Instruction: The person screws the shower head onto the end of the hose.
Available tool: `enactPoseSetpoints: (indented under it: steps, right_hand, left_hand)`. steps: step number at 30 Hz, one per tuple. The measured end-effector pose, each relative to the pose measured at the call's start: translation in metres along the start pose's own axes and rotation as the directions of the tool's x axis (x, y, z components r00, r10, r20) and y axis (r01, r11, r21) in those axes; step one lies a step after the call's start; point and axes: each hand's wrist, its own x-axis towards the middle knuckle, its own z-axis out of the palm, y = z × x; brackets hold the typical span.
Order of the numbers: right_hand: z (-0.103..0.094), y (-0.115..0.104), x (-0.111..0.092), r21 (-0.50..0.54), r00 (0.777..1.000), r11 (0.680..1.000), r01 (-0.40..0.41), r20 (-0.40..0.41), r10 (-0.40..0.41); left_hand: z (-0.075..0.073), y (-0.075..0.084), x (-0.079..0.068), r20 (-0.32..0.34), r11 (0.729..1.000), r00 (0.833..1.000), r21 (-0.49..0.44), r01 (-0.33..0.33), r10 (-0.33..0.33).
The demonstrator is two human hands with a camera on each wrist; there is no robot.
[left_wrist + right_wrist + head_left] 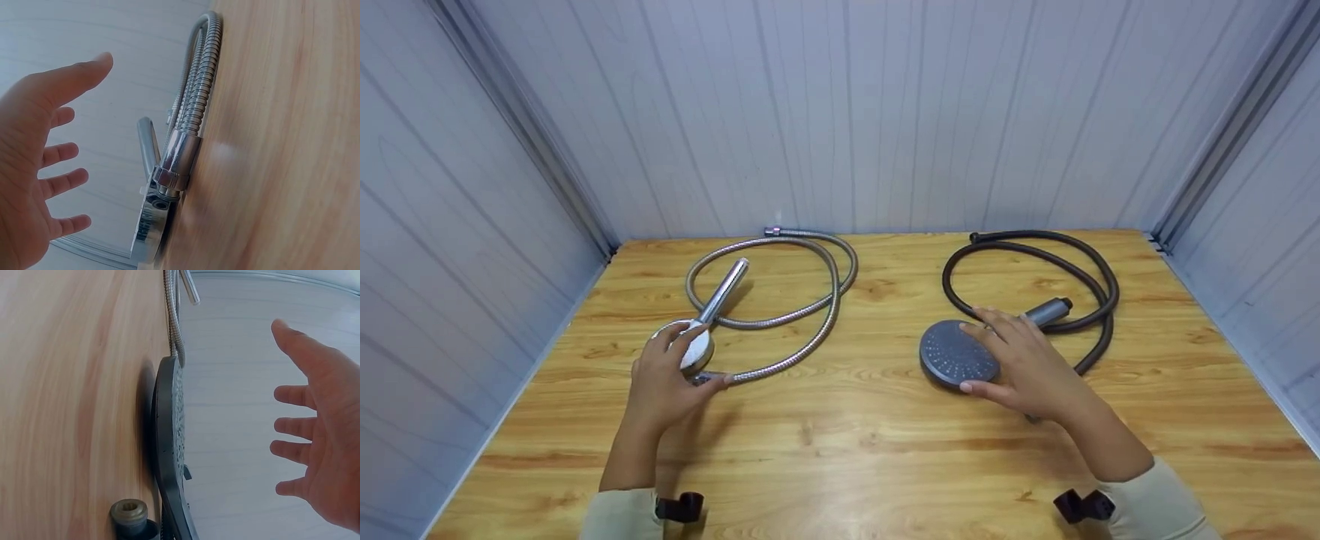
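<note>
Left hand point(664, 379): fingers and thumb apart, nothing held; the left wrist view shows a gap between it and the chrome shower head point(700, 349). That head lies on the desk point(840, 442) below the fingers, its handle pointing beyond them. The chrome hose point(832, 307) loops beyond and to the right of this hand; its near connector point(179, 156) lies below the thumb.

Right hand point(1027, 367): digits likewise spread, grip vacant, clear of the grey shower head point(949, 352) in the right wrist view. That head lies under and left of the fingertips, nozzle face up, handle running out beyond the knuckles. The dark hose point(1110, 289) coils beyond this hand and to its right.

Pose: both hands hover palm down, thumbs on their inner sides. Left forearm reaches nearly straight forward; right forearm slants inward from the right. Pale sleeves point(622, 514) lie behind both wrists.
</note>
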Motion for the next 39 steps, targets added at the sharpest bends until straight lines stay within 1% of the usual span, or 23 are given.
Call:
enactPoseSetpoints:
  steps: [8, 16, 21, 28, 33, 39]
  right_hand:
    - [0.001, -0.004, 0.006, 0.012, 0.999, 0.999, 0.041, -0.017, -0.041]
    - [0.000, -0.008, 0.011, 0.028, 0.998, 0.998, 0.055, -0.006, -0.055]
    - [0.002, -0.010, 0.016, 0.043, 0.997, 0.996, 0.077, -0.017, -0.077]
    - [0.006, -0.014, 0.021, 0.078, 0.997, 0.995, 0.069, 0.010, -0.070]
    - [0.010, -0.016, 0.025, 0.106, 0.997, 0.992, 0.073, 0.014, -0.075]
    - [0.017, -0.020, 0.031, 0.106, 0.995, 0.990, 0.095, 0.002, -0.096]
  left_hand:
    - [-0.001, -0.005, 0.000, 0.002, 0.999, 1.000, -0.042, 0.000, 0.000]
    - [-0.004, -0.007, 0.002, 0.017, 0.997, 1.000, -0.080, 0.019, -0.018]
    - [-0.004, -0.010, 0.002, 0.005, 0.994, 1.000, -0.112, 0.012, -0.011]
    - [-0.004, -0.014, 0.002, -0.005, 0.987, 1.000, -0.158, 0.011, -0.012]
    - [-0.004, -0.017, 0.002, -0.007, 0.985, 1.000, -0.170, 0.017, -0.019]
    - [-0.003, -0.023, 0.003, -0.022, 0.981, 1.000, -0.192, -0.004, -0.001]
